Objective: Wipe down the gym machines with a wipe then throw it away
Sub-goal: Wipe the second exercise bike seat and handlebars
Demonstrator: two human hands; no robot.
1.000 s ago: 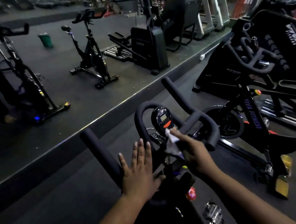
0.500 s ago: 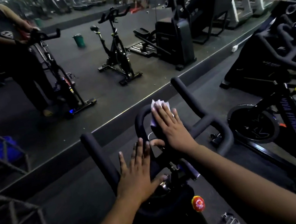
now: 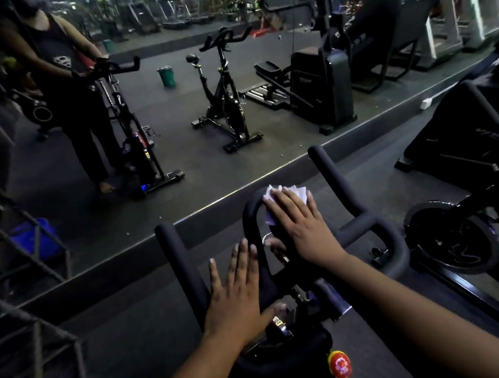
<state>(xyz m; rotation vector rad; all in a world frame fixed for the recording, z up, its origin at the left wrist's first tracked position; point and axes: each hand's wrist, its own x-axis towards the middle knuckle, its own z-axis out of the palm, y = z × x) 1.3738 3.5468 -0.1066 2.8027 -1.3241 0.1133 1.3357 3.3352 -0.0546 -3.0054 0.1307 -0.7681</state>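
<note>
Barely anything has shifted since half a second ago: the right hand (image 3: pixel 304 229) is in the same spot on top of the loop of the handlebar (image 3: pixel 357 227), with the wipe (image 3: pixel 287 192) pinned under it. Only the view has tilted up a bit, so more of the mirror (image 3: pixel 166 120) shows.

Right hand lies flat, fingers (image 3: pixel 280 208) straight and close together, pressing the white wipe onto the top of the loop. Crumpled edges of the wipe stick out past the fingertips. The thumb hooks down inside the loop, so it's a press more than a pinch.

Left hand (image 3: pixel 240 300) is flat too, fingers spread a little, palm down on the bar just left of the loop, holding nothing. It sits near the right hand but not touching it.

Red knob (image 3: pixel 340 365) shows low on the bike frame, below both wrists. Another bike (image 3: pixel 482 238) stands to the right on the floor. In the mirror there's a reflected person standing at a bike, plus a green bin (image 3: pixel 166 76) further back on the floor.
</note>
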